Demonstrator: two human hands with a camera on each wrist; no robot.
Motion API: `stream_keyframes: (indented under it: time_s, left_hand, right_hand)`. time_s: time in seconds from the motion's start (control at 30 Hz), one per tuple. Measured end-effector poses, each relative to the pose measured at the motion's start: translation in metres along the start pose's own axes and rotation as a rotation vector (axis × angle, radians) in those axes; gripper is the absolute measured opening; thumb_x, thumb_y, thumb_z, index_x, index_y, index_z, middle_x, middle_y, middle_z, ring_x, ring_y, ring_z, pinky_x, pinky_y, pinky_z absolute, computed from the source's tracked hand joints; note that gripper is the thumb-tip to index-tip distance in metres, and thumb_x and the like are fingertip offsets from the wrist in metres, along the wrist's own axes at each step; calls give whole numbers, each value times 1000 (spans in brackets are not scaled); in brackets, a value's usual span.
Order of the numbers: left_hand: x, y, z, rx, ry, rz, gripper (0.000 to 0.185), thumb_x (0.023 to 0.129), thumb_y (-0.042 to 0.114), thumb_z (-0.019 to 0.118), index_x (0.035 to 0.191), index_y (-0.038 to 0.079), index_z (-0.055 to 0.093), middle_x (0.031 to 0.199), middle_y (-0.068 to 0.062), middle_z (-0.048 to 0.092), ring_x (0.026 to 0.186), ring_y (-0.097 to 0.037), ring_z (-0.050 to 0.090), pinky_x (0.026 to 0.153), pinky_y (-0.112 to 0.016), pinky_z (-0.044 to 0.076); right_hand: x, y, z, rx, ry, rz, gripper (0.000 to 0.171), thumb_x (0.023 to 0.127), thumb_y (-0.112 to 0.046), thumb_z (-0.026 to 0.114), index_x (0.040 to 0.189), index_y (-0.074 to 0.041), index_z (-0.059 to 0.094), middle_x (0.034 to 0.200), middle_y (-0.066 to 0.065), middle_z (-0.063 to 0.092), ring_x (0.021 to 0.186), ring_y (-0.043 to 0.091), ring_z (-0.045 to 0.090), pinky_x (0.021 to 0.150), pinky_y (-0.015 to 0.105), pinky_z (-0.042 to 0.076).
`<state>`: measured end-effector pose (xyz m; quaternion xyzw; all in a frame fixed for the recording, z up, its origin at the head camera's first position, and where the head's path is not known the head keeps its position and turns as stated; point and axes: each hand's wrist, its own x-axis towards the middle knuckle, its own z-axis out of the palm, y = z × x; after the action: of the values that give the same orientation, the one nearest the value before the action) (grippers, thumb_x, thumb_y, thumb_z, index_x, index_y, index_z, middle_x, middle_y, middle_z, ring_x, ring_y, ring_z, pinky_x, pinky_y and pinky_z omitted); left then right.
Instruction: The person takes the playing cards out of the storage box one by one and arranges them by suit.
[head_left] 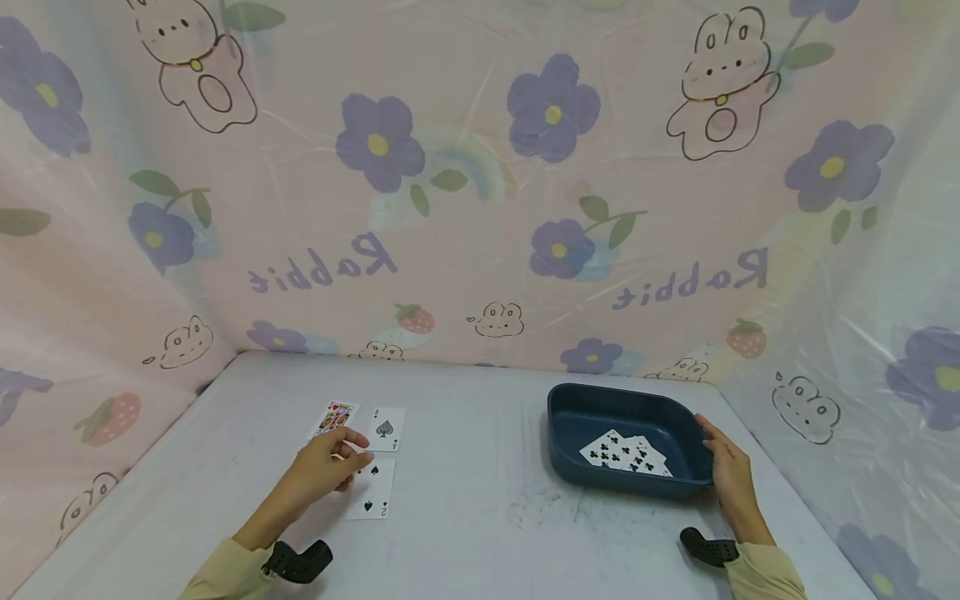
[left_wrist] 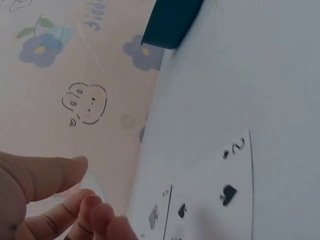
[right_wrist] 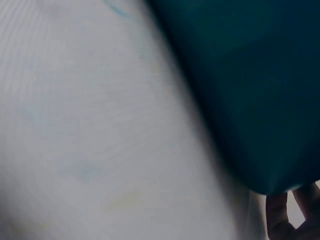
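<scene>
Three playing cards lie face up on the grey table: a king (head_left: 334, 416), an ace of spades (head_left: 386, 428) and a two of spades (head_left: 372, 492) (left_wrist: 227, 195). My left hand (head_left: 358, 446) (left_wrist: 82, 190) hovers over the top of the two, thumb and fingers loosely apart, holding nothing. A dark blue tray (head_left: 600, 390) (left_wrist: 172, 22) (right_wrist: 250, 90) stands to the right with several club cards (head_left: 626, 454) inside. My right hand (head_left: 712, 442) rests against the tray's right wall with straight fingers (right_wrist: 280, 215).
Pink plastic sheeting (head_left: 480, 208) printed with flowers and rabbits walls the table at the back and on both sides. A black wrist mount sits on each forearm (head_left: 300, 560) (head_left: 708, 547). Bare table (head_left: 480, 500) lies between the cards and the tray.
</scene>
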<state>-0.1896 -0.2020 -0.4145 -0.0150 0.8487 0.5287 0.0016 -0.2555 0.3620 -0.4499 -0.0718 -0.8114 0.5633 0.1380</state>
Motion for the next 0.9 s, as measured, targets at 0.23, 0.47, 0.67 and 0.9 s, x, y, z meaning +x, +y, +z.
stream_keyframes:
  time_s: [0.23,0.47,0.67,0.9]
  left_hand:
    - [1,20,6,-48,-69,139,26,90,18,70,109,1,62,82,-5,54,67,-22,54,59,-30,49]
    - [3,39,16,-56,-101,228,20,92,25,69,101,8,63,91,-10,58,74,-27,55,62,-33,47]
    - [9,56,27,-26,-113,326,16,92,23,68,94,9,61,87,-4,60,70,-18,55,59,-27,43]
    - [12,82,41,-13,-145,350,15,90,22,69,93,11,60,89,-1,59,76,-19,54,62,-30,42]
  right_hand:
    - [1,1,0,-4,-7,16,49,104,-14,18,151,-2,27,157,16,18,144,29,10,114,48,7]
    - [0,2,0,-4,-18,3,49,105,-15,18,151,-3,26,157,16,18,145,29,9,113,48,6]
    - [-1,2,0,-7,-17,-4,49,104,-14,18,151,-2,26,157,16,18,144,30,10,113,49,7]
    - [-1,-1,1,-1,4,-1,49,104,-13,21,151,-2,28,156,16,20,144,28,12,114,45,8]
